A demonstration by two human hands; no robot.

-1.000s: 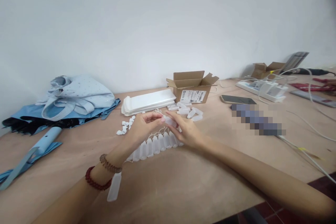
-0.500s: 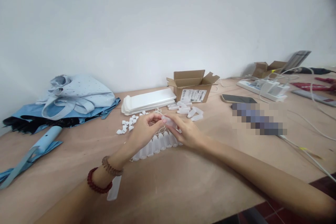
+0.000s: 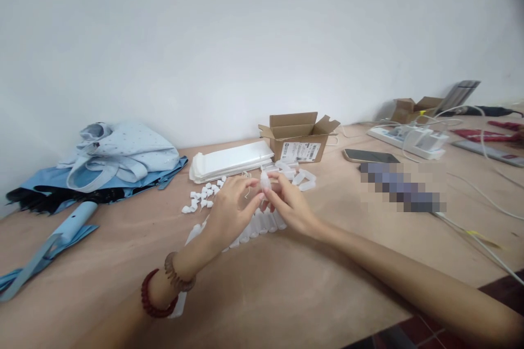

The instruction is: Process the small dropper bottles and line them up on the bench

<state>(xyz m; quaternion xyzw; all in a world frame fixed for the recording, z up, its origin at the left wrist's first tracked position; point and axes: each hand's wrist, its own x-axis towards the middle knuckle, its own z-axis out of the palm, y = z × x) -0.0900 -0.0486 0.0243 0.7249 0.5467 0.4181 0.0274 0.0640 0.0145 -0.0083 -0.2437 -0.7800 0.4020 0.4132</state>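
Between my two hands stands a small translucent plastic bottle (image 3: 266,180), roughly upright with its narrow end up. The thumb and fingertips of my right hand (image 3: 291,203) pinch it from the right. From the left, the fingertips of my left hand (image 3: 234,204) close on its side. Under my hands lies a row of similar translucent bottles (image 3: 262,223), partly hidden by my left hand and wrist. Small white caps (image 3: 200,194) are scattered left of my left hand. More loose bottles (image 3: 305,179) lie beyond my right hand.
Behind the bottles are a stack of white flat packets (image 3: 233,159) and an open cardboard box (image 3: 301,142). A blue bag (image 3: 123,147) and folded umbrella (image 3: 73,223) lie left. Rightward are a phone (image 3: 370,156), a power strip (image 3: 409,139) with cables, and a blurred-out patch.
The bottle in my hands has turned from lying nearly level to upright. My left hand has shifted slightly right, uncovering more caps; the view has moved a little.
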